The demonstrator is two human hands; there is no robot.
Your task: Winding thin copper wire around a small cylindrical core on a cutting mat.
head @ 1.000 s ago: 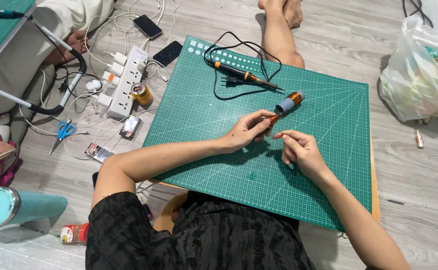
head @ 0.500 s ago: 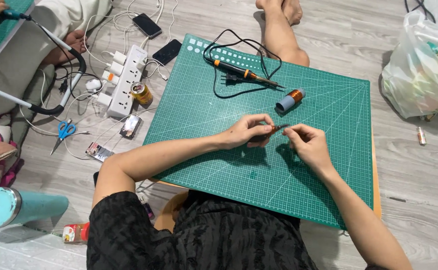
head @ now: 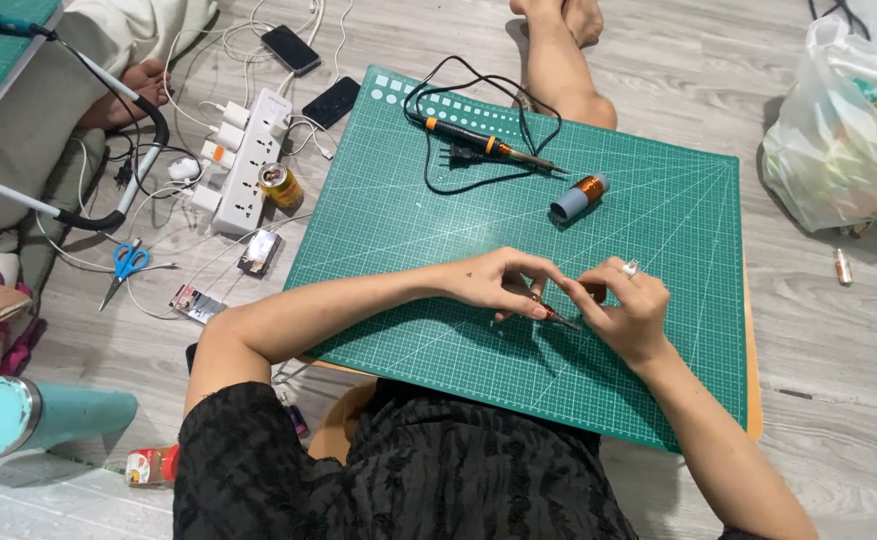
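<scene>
Left hand (head: 498, 283) and right hand (head: 626, 308): fingertips pinching a thin copper-coloured wire piece (head: 558, 316) between them; copper-wire spool (head: 579, 196) well beyond.

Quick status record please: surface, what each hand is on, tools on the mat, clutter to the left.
surface: green cutting mat on a board on the floor
left hand: pinching a thin pointed tool
right hand: fingertips meet the same tool; what else it holds is too small to tell
on mat: soldering iron with black cord, copper wire spool
left of mat: power strip, blue scissors, two phones
</scene>
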